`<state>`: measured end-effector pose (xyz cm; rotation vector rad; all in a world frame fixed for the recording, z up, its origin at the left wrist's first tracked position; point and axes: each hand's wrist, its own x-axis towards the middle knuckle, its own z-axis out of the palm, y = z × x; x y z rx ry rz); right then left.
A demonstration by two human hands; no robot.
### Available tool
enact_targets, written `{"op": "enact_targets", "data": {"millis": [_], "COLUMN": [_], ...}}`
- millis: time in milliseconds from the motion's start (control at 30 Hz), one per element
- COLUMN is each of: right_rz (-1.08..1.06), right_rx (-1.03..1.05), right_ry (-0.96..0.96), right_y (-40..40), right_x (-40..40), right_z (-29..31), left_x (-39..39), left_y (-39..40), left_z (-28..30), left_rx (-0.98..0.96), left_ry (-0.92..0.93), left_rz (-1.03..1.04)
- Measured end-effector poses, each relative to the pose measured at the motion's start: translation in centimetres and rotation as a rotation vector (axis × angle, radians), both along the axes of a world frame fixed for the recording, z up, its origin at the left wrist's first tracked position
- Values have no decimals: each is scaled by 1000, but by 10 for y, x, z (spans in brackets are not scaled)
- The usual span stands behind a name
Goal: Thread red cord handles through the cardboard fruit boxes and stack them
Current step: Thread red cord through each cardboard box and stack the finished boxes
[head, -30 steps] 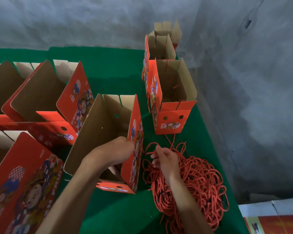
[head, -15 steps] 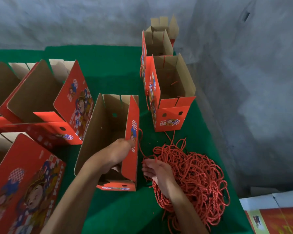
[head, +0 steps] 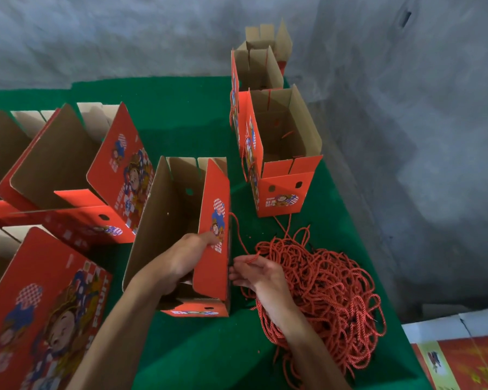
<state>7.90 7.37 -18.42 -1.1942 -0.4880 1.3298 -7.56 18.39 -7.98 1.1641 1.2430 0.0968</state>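
An open red cardboard fruit box [head: 181, 220] stands on the green table in front of me. My left hand [head: 181, 260] grips its right side wall, thumb outside on the printed face, fingers hidden inside. One red cord [head: 237, 235] runs from a hole in that wall down to my right hand [head: 254, 273], which pinches the cord's free end just right of the box. A big tangled pile of red cords [head: 327, 285] lies under and beside that hand.
A row of boxes with cords fitted [head: 282, 153] stands at the back right along the table edge. More open boxes [head: 68, 170] crowd the left, one [head: 45, 311] near my left arm. Grey concrete wall behind and right; flat printed cartons [head: 462, 361] lower right.
The box has swung more upright and nearer. My right hand dropped from the cord pile toward the box's lower right side, now holding a cord end, with the cord showing through the wall.
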Motion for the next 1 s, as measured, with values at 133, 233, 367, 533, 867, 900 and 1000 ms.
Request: {"op": "enact_targets", "data": {"millis": [133,233,367,533,867,900,1000], "right_rz": [-4,16,35,100,-24,-12,97], "right_rx": [18,23,15,21,-45,-48,-91], "right_ry": [-63,-106,-129,-276,-202,-197,-268], "right_y": [2,3,7,11,16,14,12], "right_x": [-2,-2,-4,2,-17,-15,-2], "right_z": [-1,-2,-4,-3,-3,-3,-5], "left_x": [-1,-1,-1,1,16,19,23], "left_y": [-4,-3,-4,-7,-7,-9,-11], "left_z": [0,2,3,9,9,10,9], "left_rx": [16,52,70,-11,408,432,416], "left_ry": [-30,-22,3,-67,422,466,537], "left_rz": [0,-7,-29,-15,-520,-518,-546]}}
